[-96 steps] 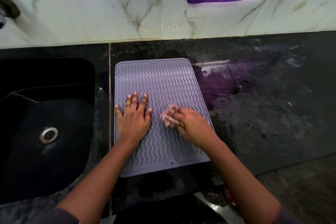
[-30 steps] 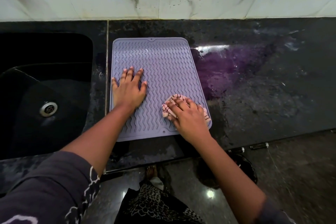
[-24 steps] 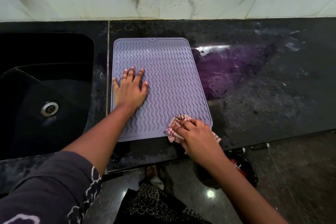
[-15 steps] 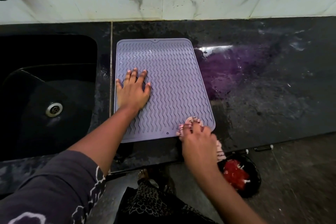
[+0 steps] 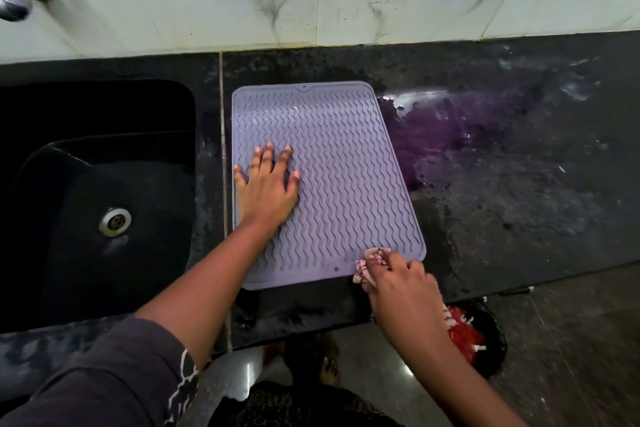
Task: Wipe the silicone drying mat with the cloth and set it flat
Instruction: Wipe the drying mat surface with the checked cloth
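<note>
Lavender silicone drying mat with wavy ribs [image 5: 341, 180] lying flat on the black stone counter [image 5: 519, 211], just right of the dark sink [image 5: 86, 204], long axis running from the counter's front edge toward the marble back wall. Left hand [image 5: 268, 189] spread open, palm down, pressing the mat's left half. Right hand [image 5: 398, 282] closed around a bunched pink-and-white patterned cloth [image 5: 369, 265], at the mat's near right corner, cloth touching the mat's front rim and partly over the counter's front edge. From the right hand, nearly the whole mat stretching away and to the left, so any further stroke likely up along the long axis toward the far edge. Right hand nearer the unwiped right strip; left hand better placed as anchor. Wiping seemingly far along, mat already flat, though wet glints showing near the far left corner.
</note>
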